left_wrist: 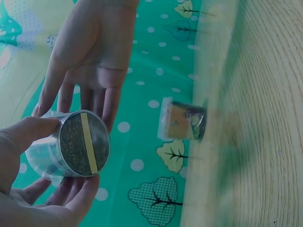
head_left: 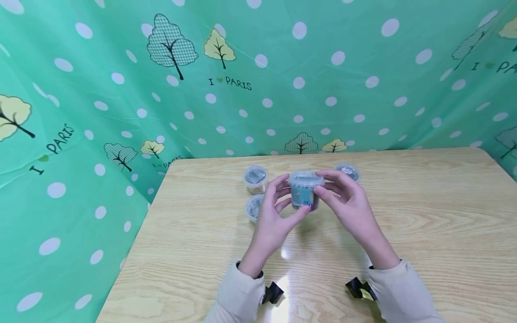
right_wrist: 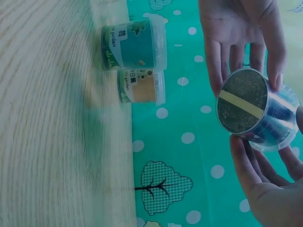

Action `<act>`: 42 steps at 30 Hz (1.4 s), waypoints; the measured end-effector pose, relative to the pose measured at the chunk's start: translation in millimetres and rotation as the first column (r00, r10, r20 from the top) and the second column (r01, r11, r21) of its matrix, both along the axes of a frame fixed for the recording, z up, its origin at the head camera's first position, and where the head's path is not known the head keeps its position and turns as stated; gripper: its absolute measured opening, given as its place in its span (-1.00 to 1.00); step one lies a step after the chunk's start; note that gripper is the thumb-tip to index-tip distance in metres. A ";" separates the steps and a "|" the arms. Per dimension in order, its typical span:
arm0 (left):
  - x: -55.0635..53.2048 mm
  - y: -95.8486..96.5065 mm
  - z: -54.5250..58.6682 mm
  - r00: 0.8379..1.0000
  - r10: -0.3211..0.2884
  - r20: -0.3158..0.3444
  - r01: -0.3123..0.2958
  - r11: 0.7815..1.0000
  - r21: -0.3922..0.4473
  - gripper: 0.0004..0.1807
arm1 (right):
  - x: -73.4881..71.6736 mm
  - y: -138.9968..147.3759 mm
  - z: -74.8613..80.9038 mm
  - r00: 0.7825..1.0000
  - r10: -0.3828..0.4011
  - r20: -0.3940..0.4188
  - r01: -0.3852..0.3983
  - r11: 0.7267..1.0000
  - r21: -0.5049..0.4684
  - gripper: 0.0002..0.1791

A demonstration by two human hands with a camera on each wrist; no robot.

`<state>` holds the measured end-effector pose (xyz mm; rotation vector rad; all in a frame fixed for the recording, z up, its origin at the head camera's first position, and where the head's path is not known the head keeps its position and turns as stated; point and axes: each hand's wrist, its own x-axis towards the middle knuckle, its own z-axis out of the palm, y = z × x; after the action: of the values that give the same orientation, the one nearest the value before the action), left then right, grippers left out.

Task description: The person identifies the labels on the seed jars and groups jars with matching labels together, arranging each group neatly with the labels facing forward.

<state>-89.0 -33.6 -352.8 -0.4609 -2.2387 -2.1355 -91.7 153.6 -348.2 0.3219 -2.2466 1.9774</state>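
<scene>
A small clear-lidded planting cup with a blue printed label is held up over the table between both hands. My left hand grips its left side, thumb low on the front. On the opposite side my right hand holds it with thumb and fingers near the lid rim. From the left wrist view the cup's bottom shows dark contents through clear plastic and a pale yellow strip across it. The lid looks seated on the cup.
Two similar lidded cups, one farther back and one nearer, stand left of the hands. Another cup with an orange label stands behind the right hand. The wooden table meets a green dotted curtain at the back and left.
</scene>
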 end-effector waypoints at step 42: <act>0.5 -5.0 7.2 1.000 0.016 -0.020 -0.017 0.999 -0.044 -0.13 | -0.3 0.5 0.9 0.995 0.097 0.018 -0.098 0.995 0.034 -0.33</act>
<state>-88.5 -38.6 -345.6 -0.4614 -2.2753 -2.0680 -91.9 154.2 -347.4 0.4293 -2.3202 1.9954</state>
